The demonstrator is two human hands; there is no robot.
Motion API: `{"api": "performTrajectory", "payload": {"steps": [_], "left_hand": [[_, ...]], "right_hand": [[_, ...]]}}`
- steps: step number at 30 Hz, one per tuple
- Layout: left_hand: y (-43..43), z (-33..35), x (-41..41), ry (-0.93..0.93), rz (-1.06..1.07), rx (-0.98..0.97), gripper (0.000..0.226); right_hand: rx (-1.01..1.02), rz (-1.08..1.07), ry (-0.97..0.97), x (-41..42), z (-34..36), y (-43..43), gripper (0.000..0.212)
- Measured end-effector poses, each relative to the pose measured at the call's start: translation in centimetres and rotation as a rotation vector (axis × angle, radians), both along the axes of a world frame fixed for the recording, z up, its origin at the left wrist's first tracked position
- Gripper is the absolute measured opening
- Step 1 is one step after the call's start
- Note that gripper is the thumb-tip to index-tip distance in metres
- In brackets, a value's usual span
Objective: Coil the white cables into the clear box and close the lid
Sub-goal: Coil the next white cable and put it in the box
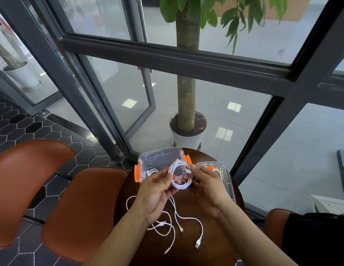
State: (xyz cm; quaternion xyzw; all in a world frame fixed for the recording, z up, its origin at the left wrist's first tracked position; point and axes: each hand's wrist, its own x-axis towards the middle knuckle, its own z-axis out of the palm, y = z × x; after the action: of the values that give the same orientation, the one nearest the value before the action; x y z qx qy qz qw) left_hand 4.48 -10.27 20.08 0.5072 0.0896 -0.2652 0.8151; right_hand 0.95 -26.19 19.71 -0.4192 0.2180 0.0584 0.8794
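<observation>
Both hands hold a coiled white cable (179,184) in front of the clear box (159,157), which has orange latches and stands open on the small round dark table (215,244). My left hand (157,191) pinches the coil's left side. My right hand (203,184) pinches its right side near a plug end. Another white cable (152,172) lies inside the box. The clear lid (224,174) rests to the right of the box, partly hidden by my right hand. Loose white cables (183,219) sprawl on the table below my hands.
Two brown leather chairs (81,210) stand left of the table. Behind it a potted tree (187,129) sits outside the glass wall. A dark bag (319,239) lies at the lower right.
</observation>
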Motion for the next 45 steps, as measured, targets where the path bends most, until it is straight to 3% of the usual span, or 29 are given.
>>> {"api": "performTrajectory", "payload": {"steps": [2,5,7,9,13,17,21,26,29,33,38,42,45], "left_hand": [[0.0,0.0,0.0,-0.058,0.020,0.087,0.030],[-0.4,0.2,-0.2,-0.153,0.019,0.226,0.027],[-0.5,0.1,-0.1,-0.151,0.040,0.240,0.026],[-0.3,0.1,0.1,-0.103,0.083,0.198,0.024],[0.1,-0.1,0.8,-0.002,0.127,0.080,0.020],[-0.2,0.2,1.0,0.025,0.144,0.024,0.017],[-0.7,0.7,1.3,-0.003,0.165,0.064,0.019],[-0.2,1.1,1.5,-0.161,0.145,0.257,0.026],[-0.3,1.1,1.4,-0.197,0.126,0.317,0.027],[-0.8,1.2,0.9,-0.251,0.119,0.399,0.029],[-1.1,1.0,0.4,-0.327,0.066,0.455,0.031],[-1.3,1.0,0.0,-0.344,0.009,0.454,0.031],[-1.2,0.8,-0.1,-0.350,0.001,0.446,0.031]], "right_hand": [[-0.051,0.008,-0.028,-0.1,-0.2,-0.2,0.022],[-0.419,0.022,-0.066,-0.3,-1.0,-0.2,0.027],[-0.541,0.013,-0.107,-0.5,-1.3,-0.4,0.033],[-0.454,0.024,-0.165,-0.8,-1.3,-0.8,0.037],[-0.076,0.089,-0.179,-1.3,-1.0,-1.5,0.025],[-0.155,-0.070,-0.097,-0.9,-1.5,-1.5,0.025],[-0.109,-0.191,-0.075,-0.5,-0.9,-1.2,0.020],[-0.599,-0.084,-0.181,-1.0,0.1,-2.0,0.018],[-0.748,0.004,-0.191,-0.5,-0.3,-2.6,0.012],[-1.061,0.040,-0.209,-0.1,-0.4,-2.2,0.021],[-1.517,-0.096,-0.262,0.8,-0.9,-0.3,0.030],[-1.456,-0.046,-0.044,2.1,-0.6,0.9,0.031],[-1.062,-0.079,0.127,2.7,-0.2,1.3,0.029]]}}
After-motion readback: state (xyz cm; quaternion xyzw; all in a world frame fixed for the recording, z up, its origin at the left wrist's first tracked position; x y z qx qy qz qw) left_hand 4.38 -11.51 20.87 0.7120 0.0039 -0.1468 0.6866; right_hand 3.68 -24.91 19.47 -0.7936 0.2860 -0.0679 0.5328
